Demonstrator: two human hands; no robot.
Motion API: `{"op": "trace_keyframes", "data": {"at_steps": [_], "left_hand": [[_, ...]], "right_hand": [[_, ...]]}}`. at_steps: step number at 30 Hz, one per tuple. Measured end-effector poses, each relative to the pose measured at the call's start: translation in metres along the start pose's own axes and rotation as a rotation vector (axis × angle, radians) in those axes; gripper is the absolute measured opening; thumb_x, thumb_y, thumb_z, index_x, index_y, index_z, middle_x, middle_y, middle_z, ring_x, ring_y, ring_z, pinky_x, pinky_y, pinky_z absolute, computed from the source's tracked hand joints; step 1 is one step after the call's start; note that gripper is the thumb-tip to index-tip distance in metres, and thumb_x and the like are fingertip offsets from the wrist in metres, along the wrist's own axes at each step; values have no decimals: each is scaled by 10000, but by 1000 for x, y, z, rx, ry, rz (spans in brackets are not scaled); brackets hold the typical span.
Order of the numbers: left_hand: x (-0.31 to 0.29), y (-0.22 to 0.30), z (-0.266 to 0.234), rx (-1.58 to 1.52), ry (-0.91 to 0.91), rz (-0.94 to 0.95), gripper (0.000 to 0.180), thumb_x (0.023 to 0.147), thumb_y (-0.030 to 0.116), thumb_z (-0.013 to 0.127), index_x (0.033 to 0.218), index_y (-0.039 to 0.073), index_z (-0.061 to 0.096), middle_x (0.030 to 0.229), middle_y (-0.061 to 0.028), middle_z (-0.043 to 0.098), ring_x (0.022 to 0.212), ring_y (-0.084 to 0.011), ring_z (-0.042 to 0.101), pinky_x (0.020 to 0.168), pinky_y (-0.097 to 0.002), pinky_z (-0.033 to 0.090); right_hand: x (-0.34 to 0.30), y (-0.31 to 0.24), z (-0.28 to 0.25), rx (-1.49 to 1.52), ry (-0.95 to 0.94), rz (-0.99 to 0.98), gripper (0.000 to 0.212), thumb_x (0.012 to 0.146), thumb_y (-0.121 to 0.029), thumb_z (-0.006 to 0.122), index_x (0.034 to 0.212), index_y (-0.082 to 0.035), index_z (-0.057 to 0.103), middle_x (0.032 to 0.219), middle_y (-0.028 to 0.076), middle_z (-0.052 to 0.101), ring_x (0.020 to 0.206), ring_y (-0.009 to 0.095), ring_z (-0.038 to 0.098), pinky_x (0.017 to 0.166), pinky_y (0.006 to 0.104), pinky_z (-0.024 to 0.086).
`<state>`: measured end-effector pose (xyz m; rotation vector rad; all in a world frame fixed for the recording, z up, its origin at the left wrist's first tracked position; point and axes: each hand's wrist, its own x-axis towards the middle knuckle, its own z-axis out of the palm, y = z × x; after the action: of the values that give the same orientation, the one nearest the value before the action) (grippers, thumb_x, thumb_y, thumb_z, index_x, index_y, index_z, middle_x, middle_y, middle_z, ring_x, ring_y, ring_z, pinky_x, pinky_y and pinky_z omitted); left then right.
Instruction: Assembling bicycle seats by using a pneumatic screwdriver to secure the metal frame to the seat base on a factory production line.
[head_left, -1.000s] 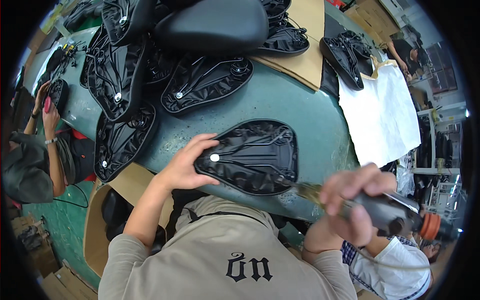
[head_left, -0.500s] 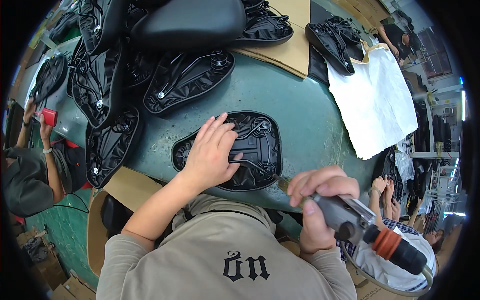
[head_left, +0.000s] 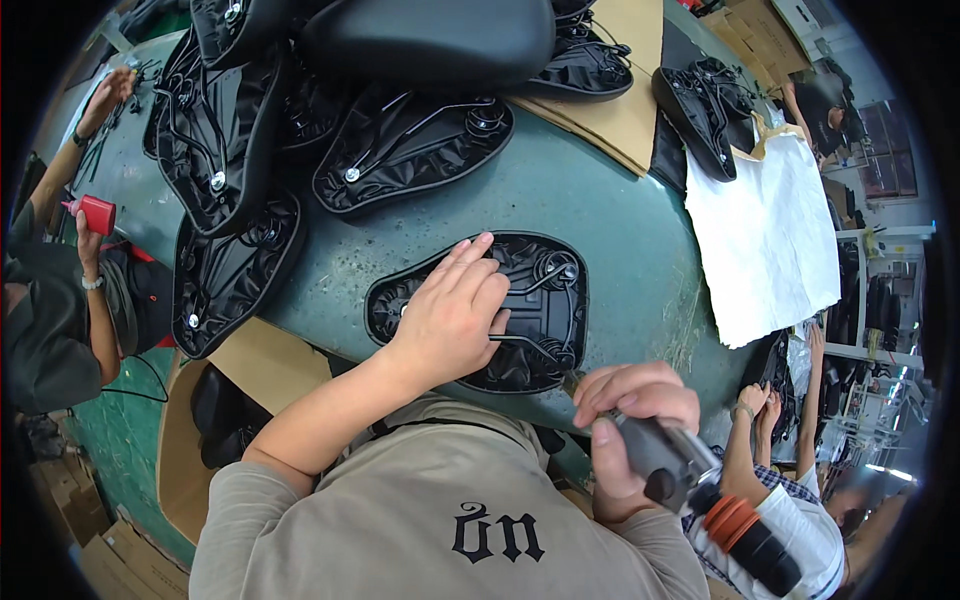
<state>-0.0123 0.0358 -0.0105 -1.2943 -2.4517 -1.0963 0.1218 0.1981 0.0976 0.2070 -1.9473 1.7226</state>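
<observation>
A black bicycle saddle [head_left: 535, 312] lies upside down on the green table in front of me, its metal rails and coil springs facing up. My left hand [head_left: 452, 315] rests across its narrower left part, fingers stretched toward the far rim and the thumb by a rail. My right hand [head_left: 635, 420] is wrapped round a power screwdriver [head_left: 670, 455] with a grey body and an orange ring. Its front end points at the saddle's near right corner, close to a spring. Whether the tip touches a screw there is too small to tell.
Several upturned saddles [head_left: 415, 155] pile up at the far left. One saddle [head_left: 430, 45] sits top side up among them. Flat cardboard [head_left: 610, 120] and a white sheet [head_left: 765, 240] lie farther right. A co-worker at left holds a red bottle [head_left: 95, 215]; other people work at right.
The view has shifted, so the table's things sit a little farther right. My hands keep their places at the saddle. The co-worker at left has raised one hand away from the red bottle.
</observation>
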Motion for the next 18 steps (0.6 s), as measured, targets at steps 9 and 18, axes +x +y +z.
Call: {"op": "trace_keyframes", "data": {"at_steps": [9, 18], "left_hand": [[1, -3, 1, -17, 7, 7, 365, 785, 62, 794, 1091, 3, 604, 1174, -193, 651, 1295, -408, 606, 1129, -508, 485], [-6, -6, 3, 70, 4, 22, 289, 843, 47, 728, 1102, 5, 605, 1219, -229, 682, 1171, -387, 673, 1014, -446, 571]], "right_hand": [[3, 10, -3, 23, -108, -67, 253, 786, 96, 699, 987, -18, 596, 832, 158, 706, 647, 245, 698, 620, 395, 614], [6, -51, -38, 66, 41, -195, 322, 877, -47, 717, 1094, -47, 479, 984, 170, 603, 611, 217, 639, 583, 393, 586]]}}
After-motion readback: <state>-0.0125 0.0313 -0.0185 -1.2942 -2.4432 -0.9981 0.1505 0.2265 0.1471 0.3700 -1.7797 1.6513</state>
